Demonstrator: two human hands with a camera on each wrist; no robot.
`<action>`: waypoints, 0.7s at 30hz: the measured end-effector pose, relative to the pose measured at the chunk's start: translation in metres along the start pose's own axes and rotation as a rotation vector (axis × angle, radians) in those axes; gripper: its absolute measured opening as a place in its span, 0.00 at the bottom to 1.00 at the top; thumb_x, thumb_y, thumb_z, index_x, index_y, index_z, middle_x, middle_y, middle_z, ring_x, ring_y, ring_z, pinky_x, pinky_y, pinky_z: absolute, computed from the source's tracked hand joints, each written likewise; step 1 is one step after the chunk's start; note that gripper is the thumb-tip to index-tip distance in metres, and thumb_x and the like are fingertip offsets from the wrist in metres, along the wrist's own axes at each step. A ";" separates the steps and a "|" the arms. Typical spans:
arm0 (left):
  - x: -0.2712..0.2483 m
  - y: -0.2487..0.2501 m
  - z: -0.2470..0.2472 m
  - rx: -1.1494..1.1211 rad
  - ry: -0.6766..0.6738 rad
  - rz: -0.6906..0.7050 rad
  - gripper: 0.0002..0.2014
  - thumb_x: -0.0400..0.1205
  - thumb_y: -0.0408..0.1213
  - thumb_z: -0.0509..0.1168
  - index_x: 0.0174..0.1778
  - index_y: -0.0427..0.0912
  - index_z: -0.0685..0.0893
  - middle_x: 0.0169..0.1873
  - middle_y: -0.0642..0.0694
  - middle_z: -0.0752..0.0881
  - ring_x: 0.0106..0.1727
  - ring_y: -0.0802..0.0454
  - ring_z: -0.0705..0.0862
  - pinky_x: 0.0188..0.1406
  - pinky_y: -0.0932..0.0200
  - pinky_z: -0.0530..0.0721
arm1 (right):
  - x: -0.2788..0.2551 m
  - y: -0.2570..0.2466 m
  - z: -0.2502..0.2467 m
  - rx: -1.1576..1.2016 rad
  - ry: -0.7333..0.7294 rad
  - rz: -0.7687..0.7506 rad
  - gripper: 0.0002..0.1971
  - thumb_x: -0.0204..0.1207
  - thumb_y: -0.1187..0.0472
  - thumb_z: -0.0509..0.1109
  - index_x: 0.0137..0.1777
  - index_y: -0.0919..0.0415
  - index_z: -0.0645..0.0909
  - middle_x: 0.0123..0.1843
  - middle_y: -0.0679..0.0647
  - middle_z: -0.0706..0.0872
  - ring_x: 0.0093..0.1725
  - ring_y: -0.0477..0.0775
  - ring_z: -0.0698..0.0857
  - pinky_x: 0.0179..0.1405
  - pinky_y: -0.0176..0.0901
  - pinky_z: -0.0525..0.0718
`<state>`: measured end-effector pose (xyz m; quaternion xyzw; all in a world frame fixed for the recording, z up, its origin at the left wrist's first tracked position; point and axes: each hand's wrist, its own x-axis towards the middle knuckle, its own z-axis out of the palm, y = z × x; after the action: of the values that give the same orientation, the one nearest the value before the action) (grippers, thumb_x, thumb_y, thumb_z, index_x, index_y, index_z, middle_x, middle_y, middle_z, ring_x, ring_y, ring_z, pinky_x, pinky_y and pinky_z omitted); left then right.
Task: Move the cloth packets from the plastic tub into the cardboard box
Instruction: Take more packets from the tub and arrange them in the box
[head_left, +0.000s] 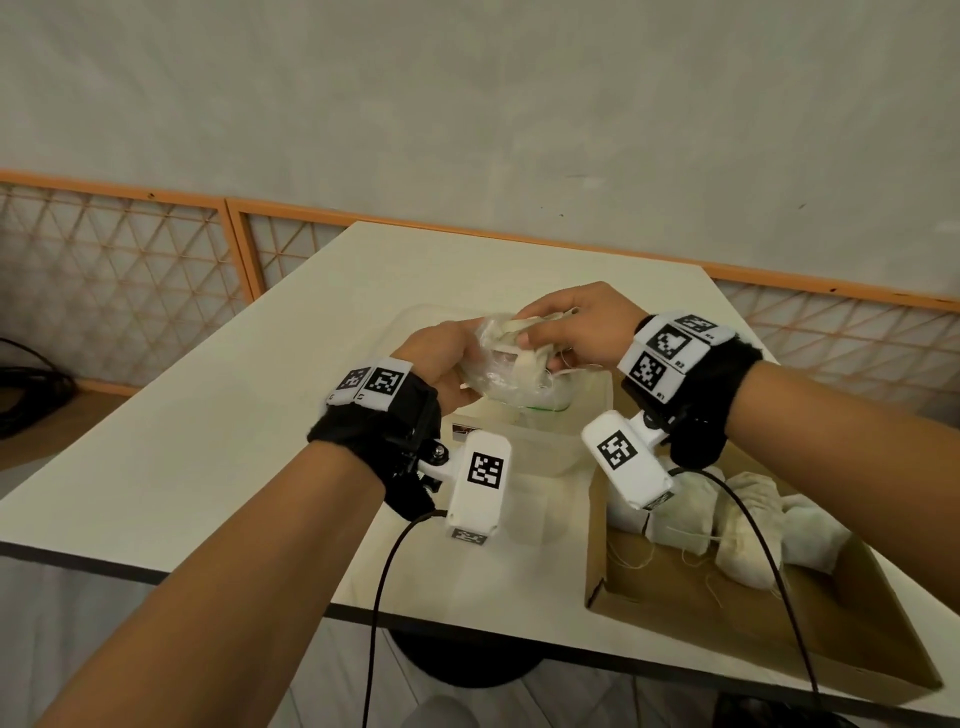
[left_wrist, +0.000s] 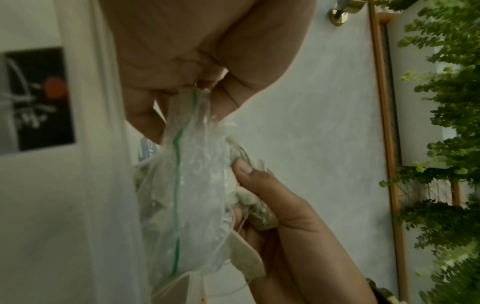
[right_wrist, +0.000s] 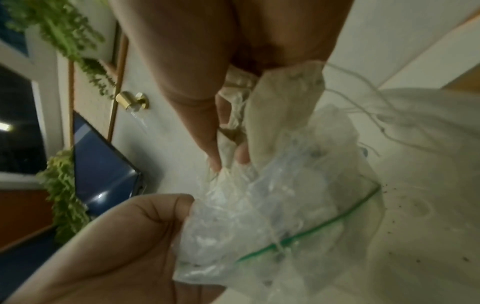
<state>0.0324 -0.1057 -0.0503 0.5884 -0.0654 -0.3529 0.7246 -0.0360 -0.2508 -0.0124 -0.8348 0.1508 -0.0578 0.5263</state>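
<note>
Both hands on zip bag, above tub

Left hand (head_left: 441, 364) pinches the clear zip bag (head_left: 498, 374) at its green-striped mouth; right hand (head_left: 576, 332) grips cloth packets (right_wrist: 283, 111) half out of it, over the plastic tub (head_left: 540, 447) mid-table. Cardboard box (head_left: 675, 587) at table's near right corner holds more packets. Risk: trailing strings snag the bag, spilling packets.

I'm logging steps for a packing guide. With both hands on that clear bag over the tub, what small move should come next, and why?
Probably draw the cloth packets out with the right hand while the left hand grips the zip bag. The packets are partly out of the bag; others already lie in the cardboard box.
</note>
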 end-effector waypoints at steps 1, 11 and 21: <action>0.000 0.002 0.000 -0.021 0.011 -0.024 0.17 0.76 0.27 0.56 0.56 0.40 0.84 0.50 0.43 0.88 0.47 0.46 0.85 0.40 0.56 0.82 | 0.001 0.000 -0.001 0.055 -0.002 0.013 0.06 0.69 0.70 0.75 0.42 0.58 0.86 0.37 0.56 0.84 0.30 0.50 0.83 0.32 0.37 0.88; 0.018 0.000 0.000 0.132 0.081 -0.045 0.20 0.71 0.45 0.70 0.57 0.41 0.86 0.57 0.38 0.88 0.58 0.40 0.87 0.62 0.42 0.83 | 0.000 0.008 0.008 -0.167 -0.023 -0.071 0.18 0.62 0.54 0.81 0.50 0.56 0.83 0.41 0.52 0.86 0.35 0.52 0.86 0.35 0.42 0.89; 0.020 0.005 -0.001 0.208 0.181 0.025 0.18 0.81 0.23 0.51 0.44 0.51 0.79 0.57 0.37 0.83 0.49 0.40 0.83 0.54 0.41 0.85 | 0.008 0.012 -0.004 0.287 0.041 -0.012 0.07 0.70 0.72 0.72 0.43 0.62 0.81 0.38 0.61 0.84 0.29 0.52 0.81 0.26 0.36 0.85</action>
<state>0.0497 -0.1159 -0.0527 0.6888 -0.0434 -0.2810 0.6669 -0.0319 -0.2612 -0.0216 -0.7504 0.1466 -0.0992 0.6369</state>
